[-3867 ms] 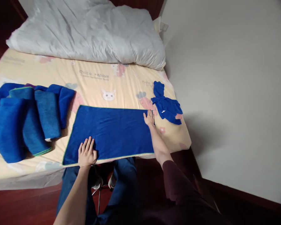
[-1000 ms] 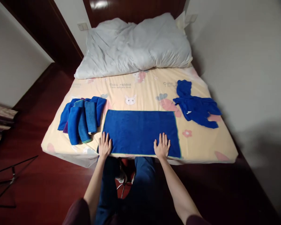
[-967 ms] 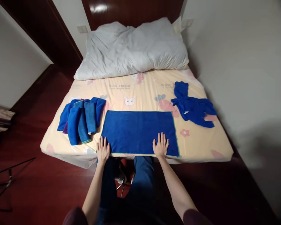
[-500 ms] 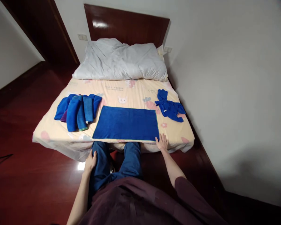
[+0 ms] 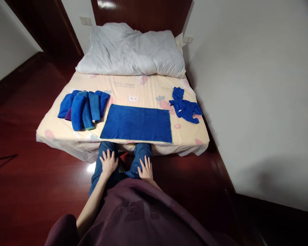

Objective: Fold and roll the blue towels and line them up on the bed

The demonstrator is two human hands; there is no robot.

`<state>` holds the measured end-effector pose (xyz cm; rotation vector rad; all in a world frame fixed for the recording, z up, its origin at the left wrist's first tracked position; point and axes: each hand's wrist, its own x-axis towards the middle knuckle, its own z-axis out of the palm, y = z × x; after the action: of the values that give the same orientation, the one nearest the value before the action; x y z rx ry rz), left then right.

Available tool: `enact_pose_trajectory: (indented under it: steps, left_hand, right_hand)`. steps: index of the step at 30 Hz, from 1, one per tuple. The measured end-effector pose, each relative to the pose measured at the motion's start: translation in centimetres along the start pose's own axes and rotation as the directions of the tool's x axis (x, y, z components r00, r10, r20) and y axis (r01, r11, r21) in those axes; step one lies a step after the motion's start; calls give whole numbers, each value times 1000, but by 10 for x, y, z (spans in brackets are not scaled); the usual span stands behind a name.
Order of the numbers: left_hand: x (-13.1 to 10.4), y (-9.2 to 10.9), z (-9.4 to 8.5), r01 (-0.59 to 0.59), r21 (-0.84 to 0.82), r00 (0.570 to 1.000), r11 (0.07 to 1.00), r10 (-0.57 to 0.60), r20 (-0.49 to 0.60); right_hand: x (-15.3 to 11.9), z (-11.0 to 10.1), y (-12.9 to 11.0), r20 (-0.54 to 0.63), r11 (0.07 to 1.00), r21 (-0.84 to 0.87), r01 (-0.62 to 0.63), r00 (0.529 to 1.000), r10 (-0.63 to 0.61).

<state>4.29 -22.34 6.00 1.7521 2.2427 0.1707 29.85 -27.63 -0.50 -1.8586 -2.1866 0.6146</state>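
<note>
My left hand point(image 5: 109, 163) rests with spread fingers on the left thigh of my blue trousers point(image 5: 95, 181). On the other thigh lies my right hand point(image 5: 146, 169), its fingers also apart, holding nothing. Just beyond my knees a blue towel point(image 5: 137, 123) with a thin greenish edge is spread flat along the near side of the bed. To its left sits a group of rolled or folded towels point(image 5: 78, 111), mostly blue with a bit of purple. A crumpled blue cloth piece point(image 5: 186, 108) with a small white tag lies on the right.
The bed point(image 5: 133, 89) has a pale patterned sheet and a bunched white quilt point(image 5: 133, 51) by the dark headboard point(image 5: 143, 13). A white wall point(image 5: 246, 85) runs close along the right. A thin dark rod point(image 5: 3, 158) shows over the red floor point(image 5: 41, 191) at left.
My right hand has left the towel's near right corner and come back to my thigh. My left hand has shifted onto the top of its thigh, fingers spread. The view has tilted down.
</note>
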Motion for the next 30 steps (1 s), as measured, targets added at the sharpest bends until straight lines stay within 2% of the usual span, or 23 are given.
enact_pose_trajectory:
  steps: [2, 3, 6, 8, 10, 12, 13, 17, 21, 25, 30]
  left_hand:
    - [-1, 17, 9, -91, -192, 990, 977, 110, 87]
    - [-2, 26, 14, -98, -323, 977, 941, 154, 151]
    - [-2, 56, 32, 33, -665, 913, 746, 249, 324]
    - [1, 78, 41, 207, -809, 888, 550, 242, 391]
    - [10, 100, 47, 405, -870, 871, 282, 170, 461]
    - [23, 119, 51, 516, -855, 850, 60, 92, 519]
    - [32, 127, 52, 531, -847, 846, -10, 59, 529]
    - [63, 151, 57, 501, -845, 858, -188, -26, 514]
    - [78, 161, 61, 482, -809, 846, -335, -62, 530]
    - [80, 162, 65, 478, -768, 832, -427, -62, 552]
    - [83, 168, 70, 466, -725, 835, -507, -20, 550]
  right_hand:
    - [6, -11, 5, 13, 998, 48, 31, 999, -32]
    - [9, -16, 8, 20, 997, 69, 40, 999, -41]
    - [13, -24, 14, 49, 994, 107, 22, 998, -28]
    - [12, -24, 13, 60, 993, 116, 9, 998, -16]
    - [12, -25, 11, 61, 992, 127, 5, 998, -12]
    - [11, -26, 10, 63, 991, 136, -3, 998, -5]
    - [11, -27, 10, 67, 990, 138, -9, 998, 0]
    - [12, -31, 12, 91, 990, 140, -19, 996, 6]
    - [12, -32, 13, 94, 988, 155, -14, 996, -1]
    - [11, -31, 14, 88, 984, 178, -10, 996, -6]
    - [10, -33, 18, 91, 984, 178, -10, 996, -6]
